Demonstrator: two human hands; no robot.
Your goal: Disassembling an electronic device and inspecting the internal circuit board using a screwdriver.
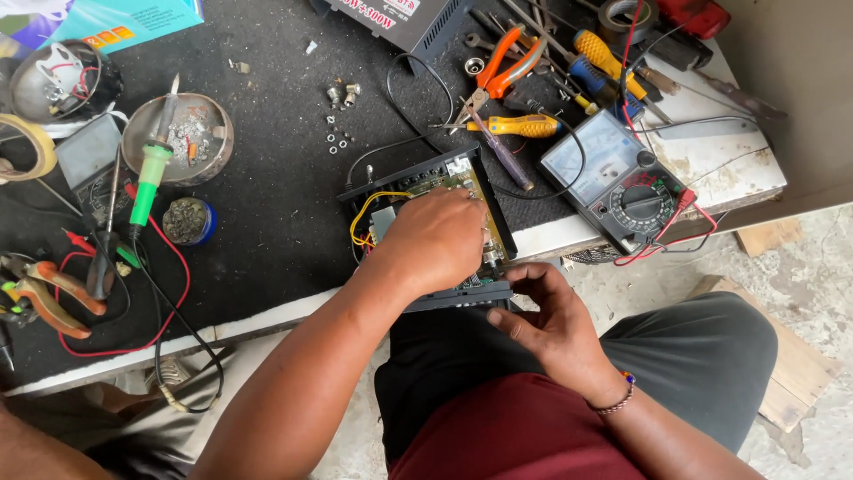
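A black opened electronic box [404,182] with a green circuit board and yellow wires lies at the table's front edge, partly over my lap. My left hand [435,238] rests on top of the board, fingers curled down inside the case. My right hand [549,324] grips the near front panel [458,295] of the box from below, thumb on its edge. A bead bracelet sits on my right wrist.
An analog multimeter [613,182] with red and black leads lies right of the box. Pliers [502,67], screwdrivers [520,125] and wrenches crowd the far right. A green soldering iron [149,173] leans on a metal dish [200,133]; small nuts [338,138] lie mid-table.
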